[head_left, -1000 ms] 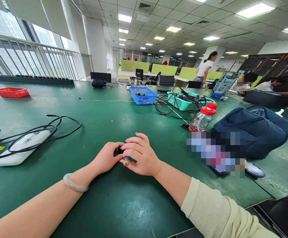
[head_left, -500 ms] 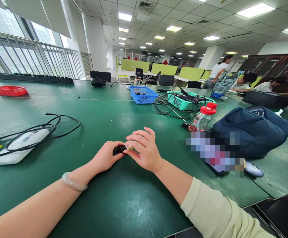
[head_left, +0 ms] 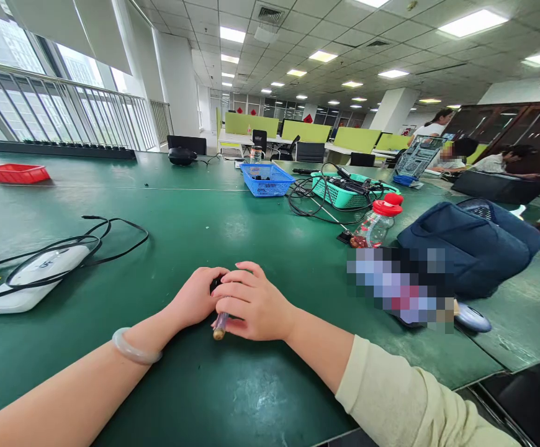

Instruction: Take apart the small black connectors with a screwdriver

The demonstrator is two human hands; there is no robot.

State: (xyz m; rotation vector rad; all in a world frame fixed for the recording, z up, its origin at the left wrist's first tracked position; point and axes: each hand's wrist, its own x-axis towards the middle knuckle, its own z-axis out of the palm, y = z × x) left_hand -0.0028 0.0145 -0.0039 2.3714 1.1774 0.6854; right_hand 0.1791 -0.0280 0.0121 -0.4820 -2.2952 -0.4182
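Observation:
My left hand (head_left: 200, 297) is closed around a small black object (head_left: 215, 284), most of which is hidden by the fingers. My right hand (head_left: 255, 304) meets it from the right, the fingertips of the two hands touching or nearly so. Between my right thumb and fingers sits a slim, partly see-through tube (head_left: 222, 324) with a gold-coloured end pointing down towards me. Whether the tube and the black object touch is hidden behind the right fingers. Both hands are just over the green table (head_left: 167, 385).
To the left lies a white device (head_left: 41, 279) wrapped in a black cable. A red tray (head_left: 16, 174), blue basket (head_left: 267, 180) and green basket (head_left: 344, 197) stand farther back. On the right are a red-lidded jar (head_left: 375, 226), a navy bag (head_left: 465, 245) and a mouse (head_left: 473, 318).
My right hand has moved left and slightly down, over the left fingertips. The tube has swung from end-on to tilted downward. The left hand has hardly moved. A standing person moved right.

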